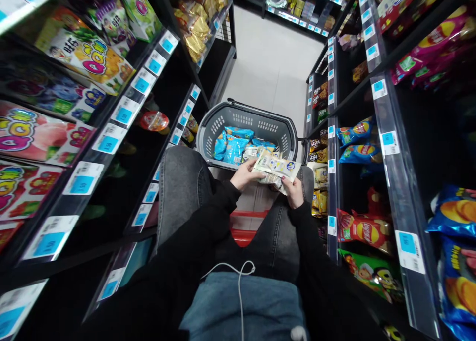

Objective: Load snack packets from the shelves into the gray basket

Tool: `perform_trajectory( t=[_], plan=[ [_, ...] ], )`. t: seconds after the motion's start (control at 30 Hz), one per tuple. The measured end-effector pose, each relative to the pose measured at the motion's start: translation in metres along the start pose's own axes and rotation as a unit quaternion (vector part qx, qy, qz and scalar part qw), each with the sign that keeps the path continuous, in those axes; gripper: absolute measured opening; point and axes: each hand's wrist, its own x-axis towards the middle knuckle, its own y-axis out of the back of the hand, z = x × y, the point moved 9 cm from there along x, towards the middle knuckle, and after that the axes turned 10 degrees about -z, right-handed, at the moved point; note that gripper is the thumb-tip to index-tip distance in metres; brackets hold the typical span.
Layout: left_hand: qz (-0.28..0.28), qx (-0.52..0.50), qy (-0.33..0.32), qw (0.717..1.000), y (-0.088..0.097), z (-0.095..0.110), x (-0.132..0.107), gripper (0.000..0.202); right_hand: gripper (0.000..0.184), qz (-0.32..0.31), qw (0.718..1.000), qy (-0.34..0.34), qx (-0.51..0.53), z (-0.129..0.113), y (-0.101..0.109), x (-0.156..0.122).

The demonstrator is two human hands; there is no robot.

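Well to the left of your grips, shelves hold bright candy bags, with price tags along the edges. Farther ahead, still left of your grips, gold bags are packed on another shelf. Nearer, your left knee is bent up, in dark grey jeans.

Just ahead of your grips, a grey basket sits on the pale floor. Blue bags lie inside it, ahead and left of your left grip, with some pale packets closer by.

Your left grip pinches the left end of a cream packet, fingers closed on it. The packet lies across the gap between your grips, over the basket's near rim. Something pale shows beneath it; you cannot tell whether that is a second packet. Your right grip is closed on its right end, thumb on top.

Below and between your grips, something red shows between your legs. Right of your right grip, more shelves hold blue bags of chips and, nearer to you, a red bag.
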Motion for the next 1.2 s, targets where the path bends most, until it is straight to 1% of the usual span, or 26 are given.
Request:
perform_trajectory(
  t=[0.07, 0.17, 0.23, 0.3, 0.37, 0.43, 0.47, 0.53, 0.6, 0.67, 0.73, 0.8, 0.87, 0.9, 0.93, 0.97, 1.0, 1.03, 1.07, 1.13, 1.17, 1.2],
  plan=[
    [-0.020, 0.051, 0.014, 0.998, -0.002, -0.001, 0.000, 0.063, 0.045, -0.005, 1.000, -0.001, -0.031, 0.001, 0.001, 0.000],
    [-0.040, 0.065, 0.053, 0.996, -0.005, -0.008, -0.002, 0.064, 0.047, 0.011, 0.999, -0.008, -0.049, 0.002, 0.004, 0.000],
    [-0.043, 0.090, 0.067, 0.993, -0.006, -0.010, -0.003, 0.063, 0.046, -0.010, 0.997, -0.026, -0.066, 0.003, 0.001, 0.001],
    [-0.032, 0.154, 0.061, 0.986, -0.004, -0.005, -0.004, 0.056, 0.044, -0.042, 0.993, -0.051, -0.099, 0.004, -0.002, 0.001],
    [-0.008, 0.245, 0.048, 0.968, -0.001, 0.004, -0.005, 0.048, 0.043, -0.057, 0.988, -0.064, -0.129, 0.003, 0.000, 0.002],
    [0.013, 0.327, 0.032, 0.944, 0.001, 0.013, -0.007, 0.042, 0.044, -0.055, 0.985, -0.070, -0.148, 0.001, 0.006, 0.002],
    [0.020, 0.361, 0.024, 0.932, 0.001, 0.017, -0.008, 0.039, 0.045, -0.058, 0.984, -0.074, -0.152, 0.000, 0.010, 0.003],
    [0.025, 0.403, 0.009, 0.915, 0.000, 0.024, -0.009, 0.033, 0.047, -0.081, 0.982, -0.085, -0.147, 0.002, 0.011, 0.004],
    [0.029, 0.414, -0.012, 0.910, -0.002, 0.029, -0.010, 0.029, 0.047, -0.115, 0.981, -0.088, -0.127, 0.002, 0.005, 0.007],
    [0.033, 0.411, -0.042, 0.910, -0.004, 0.035, -0.012, 0.028, 0.046, -0.142, 0.982, -0.077, -0.100, -0.002, -0.005, 0.014],
    [0.055, 0.407, -0.066, 0.909, -0.001, 0.043, -0.013, 0.030, 0.049, -0.155, 0.982, -0.058, -0.088, -0.010, -0.017, 0.027],
    [0.109, 0.393, -0.069, 0.911, 0.012, 0.051, -0.015, 0.033, 0.050, -0.155, 0.981, -0.043, -0.107, -0.019, -0.023, 0.048],
    [0.177, 0.324, -0.059, 0.928, 0.035, 0.057, -0.018, 0.039, 0.043, -0.124, 0.975, -0.030, -0.181, -0.027, -0.018, 0.079],
    [0.207, 0.270, -0.049, 0.939, 0.047, 0.058, -0.019, 0.041, 0.039, -0.099, 0.964, -0.027, -0.244, -0.031, -0.011, 0.095],
    [0.230, 0.214, -0.036, 0.949, 0.059, 0.056, -0.020, 0.043, 0.034, -0.074, 0.943, -0.029, -0.323, -0.034, -0.003, 0.112],
    [0.246, 0.164, -0.019, 0.955, 0.069, 0.053, -0.020, 0.043, 0.031, -0.062, 0.911, -0.039, -0.405, -0.033, 0.002, 0.129],
    [0.253, 0.130, 0.000, 0.959, 0.076, 0.050, -0.019, 0.041, 0.029, -0.069, 0.871, -0.057, -0.483, -0.028, 0.005, 0.144],
    [0.250, 0.114, 0.018, 0.961, 0.080, 0.046, -0.018, 0.039, 0.029, -0.092, 0.826, -0.081, -0.551, -0.019, 0.005, 0.157],
    [0.237, 0.112, 0.032, 0.964, 0.082, 0.043, -0.016, 0.037, 0.031, -0.129, 0.776, -0.106, -0.608, -0.007, 0.003, 0.168],
    [0.199, 0.140, 0.048, 0.969, 0.079, 0.036, -0.012, 0.034, 0.033, -0.204, 0.682, -0.143, -0.688, 0.020, -0.007, 0.180],
    [0.182, 0.167, 0.052, 0.968, 0.077, 0.033, -0.010, 0.034, 0.033, -0.232, 0.645, -0.151, -0.713, 0.032, -0.014, 0.183],
    [0.172, 0.203, 0.054, 0.963, 0.076, 0.031, -0.010, 0.034, 0.033, -0.251, 0.619, -0.154, -0.728, 0.043, -0.022, 0.185]
  ],
)
